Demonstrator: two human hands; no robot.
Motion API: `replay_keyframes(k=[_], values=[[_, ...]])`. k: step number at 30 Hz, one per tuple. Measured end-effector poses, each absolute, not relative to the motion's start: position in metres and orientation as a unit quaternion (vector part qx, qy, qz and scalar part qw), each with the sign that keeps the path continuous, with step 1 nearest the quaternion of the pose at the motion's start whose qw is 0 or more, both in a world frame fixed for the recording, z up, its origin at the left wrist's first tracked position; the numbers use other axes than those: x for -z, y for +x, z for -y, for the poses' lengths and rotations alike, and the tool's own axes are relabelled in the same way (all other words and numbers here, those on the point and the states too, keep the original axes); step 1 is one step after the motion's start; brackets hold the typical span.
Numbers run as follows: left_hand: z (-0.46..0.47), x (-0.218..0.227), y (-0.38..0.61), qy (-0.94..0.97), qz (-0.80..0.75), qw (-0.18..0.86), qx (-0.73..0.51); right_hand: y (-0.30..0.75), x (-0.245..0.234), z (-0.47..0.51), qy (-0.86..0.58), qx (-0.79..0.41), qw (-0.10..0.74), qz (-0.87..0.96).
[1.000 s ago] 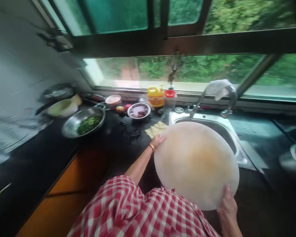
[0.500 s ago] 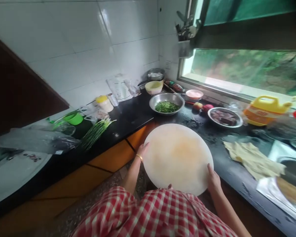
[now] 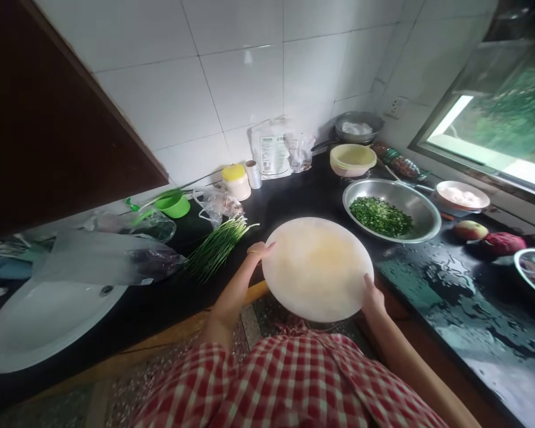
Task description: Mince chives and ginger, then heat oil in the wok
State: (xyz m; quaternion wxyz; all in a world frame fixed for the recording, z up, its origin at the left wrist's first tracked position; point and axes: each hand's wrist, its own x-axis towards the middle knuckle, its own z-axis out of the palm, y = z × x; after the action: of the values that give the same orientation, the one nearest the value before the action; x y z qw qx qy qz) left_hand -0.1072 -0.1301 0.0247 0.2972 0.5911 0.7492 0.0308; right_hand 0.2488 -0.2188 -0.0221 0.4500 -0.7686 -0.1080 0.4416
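Observation:
Between my two hands is a round white cutting board (image 3: 318, 270), held close to my body with its stained face up. My left hand (image 3: 259, 252) grips its left edge, thumb on top. On the opposite edge my right hand (image 3: 373, 296) is closed, its thumb also over the rim and its fingers hidden beneath. The board's far part overlaps the counter's edge in view. Beyond its right side sits a steel bowl (image 3: 421, 208) of chopped greens (image 3: 380, 216). A bunch of green stalks (image 3: 216, 246) lies left of my left hand.
Along the wall stand a yellow-lidded jar (image 3: 236, 181), a white bag (image 3: 273, 151) and stacked yellow basins (image 3: 353, 159). A white sink (image 3: 49, 333) is at left, partly under a plastic bag (image 3: 102, 255). Water wets the right counter (image 3: 455, 297), near an apple (image 3: 470, 230) and a bowl (image 3: 462, 196).
My view has turned left, so the counter's contents appear farther right. The cutting board, still in both hands, has swung left with my body toward the left stretch of counter.

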Motion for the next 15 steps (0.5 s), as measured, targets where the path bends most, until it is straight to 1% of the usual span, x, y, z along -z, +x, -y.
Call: replay_keyframes(k=[2, 3, 6, 10, 12, 15], values=[[0.11, -0.028, -0.111, 0.606, -0.742, 0.287, -0.017, 0.238, 0.017, 0.203, -0.787, -0.415, 0.444, 0.105], [0.104, -0.028, -0.113, 0.614, -0.738, 0.279, -0.03, 0.232, 0.016, 0.195, -0.797, -0.406, 0.437, 0.099], [0.11, -0.02, -0.123, 0.62, -0.729, 0.251, -0.144, 0.215, 0.015, 0.168, -0.817, -0.391, 0.414, 0.094], [0.157, 0.004, -0.153, 0.591, -0.704, 0.246, -0.307, 0.199, 0.022, 0.129, -0.825, -0.377, 0.413, 0.082], [0.185, 0.015, -0.17, 0.572, -0.7, 0.248, -0.347, 0.196, 0.026, 0.111, -0.818, -0.381, 0.425, 0.07], [0.215, 0.023, -0.192, 0.539, -0.716, 0.256, -0.363, 0.194, 0.026, 0.093, -0.784, -0.414, 0.458, 0.064]])
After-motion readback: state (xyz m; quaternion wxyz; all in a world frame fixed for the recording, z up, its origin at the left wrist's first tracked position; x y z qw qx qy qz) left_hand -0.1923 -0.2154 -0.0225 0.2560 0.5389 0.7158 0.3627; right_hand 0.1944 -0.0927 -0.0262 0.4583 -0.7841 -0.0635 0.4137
